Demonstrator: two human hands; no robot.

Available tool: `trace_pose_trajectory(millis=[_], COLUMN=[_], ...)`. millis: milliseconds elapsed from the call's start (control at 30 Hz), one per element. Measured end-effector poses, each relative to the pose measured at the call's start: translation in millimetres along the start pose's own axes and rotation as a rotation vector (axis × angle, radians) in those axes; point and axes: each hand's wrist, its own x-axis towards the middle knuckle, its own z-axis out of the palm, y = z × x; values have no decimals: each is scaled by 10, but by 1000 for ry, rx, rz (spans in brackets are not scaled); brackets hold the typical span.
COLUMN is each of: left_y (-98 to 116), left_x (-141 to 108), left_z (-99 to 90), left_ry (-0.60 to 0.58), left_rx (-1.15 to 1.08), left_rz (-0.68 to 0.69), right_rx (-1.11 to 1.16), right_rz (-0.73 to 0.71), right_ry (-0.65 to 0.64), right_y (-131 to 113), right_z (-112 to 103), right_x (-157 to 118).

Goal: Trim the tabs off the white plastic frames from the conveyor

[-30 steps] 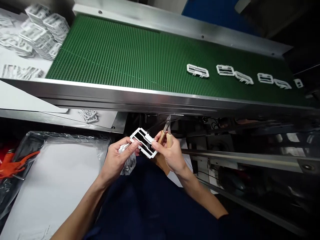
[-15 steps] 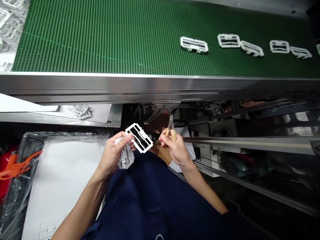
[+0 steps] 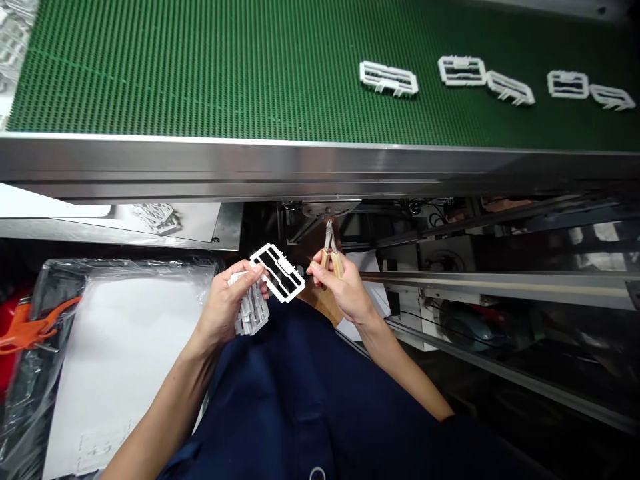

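My left hand (image 3: pixel 231 293) is closed on white plastic frames. Between thumb and fingers it pinches one flat frame (image 3: pixel 279 272) with slots and small tabs, tilted toward the right. A bundle of similar frames (image 3: pixel 251 312) is tucked in the same palm below it. My right hand (image 3: pixel 345 287) grips a pair of nippers (image 3: pixel 331 248) by their tan handles, the metal jaws pointing up and away from me. The nippers stand apart from the frame, to its right. The fingers hide part of the handles.
A green ribbed conveyor belt (image 3: pixel 200 73) with a metal rail (image 3: pixel 300 163) crosses ahead, carrying several white frames (image 3: pixel 389 79) at right. More frames (image 3: pixel 157 217) lie on a ledge. At left stand a plastic-lined box (image 3: pixel 125 347) with white paper and an orange-handled tool (image 3: pixel 37 327).
My right hand has shifted slightly left, bringing the nippers closer to the pinched frame, and their jaws now show clearly. My left hand keeps its hold, nearly still.
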Motion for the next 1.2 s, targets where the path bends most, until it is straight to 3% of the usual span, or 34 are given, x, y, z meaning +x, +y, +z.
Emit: trace_pose_trajectory(millis=[400, 633, 900, 1200], left_y=[-28, 116, 315, 268], left_x=[-6, 82, 169, 214], left_z=[3, -66, -143, -206], left_ry=[-46, 20, -136, -239], left_rx=[151, 239, 475, 447], left_rz=[-10, 25, 35, -50], right_rx=[-178, -171, -246, -225], right_rz=[-88, -98, -132, -98], right_ry=[-80, -97, -124, -165], right_y=[-90, -82, -93, -36], right_z=[142, 111, 105, 84], right_x=[88, 58, 4, -2])
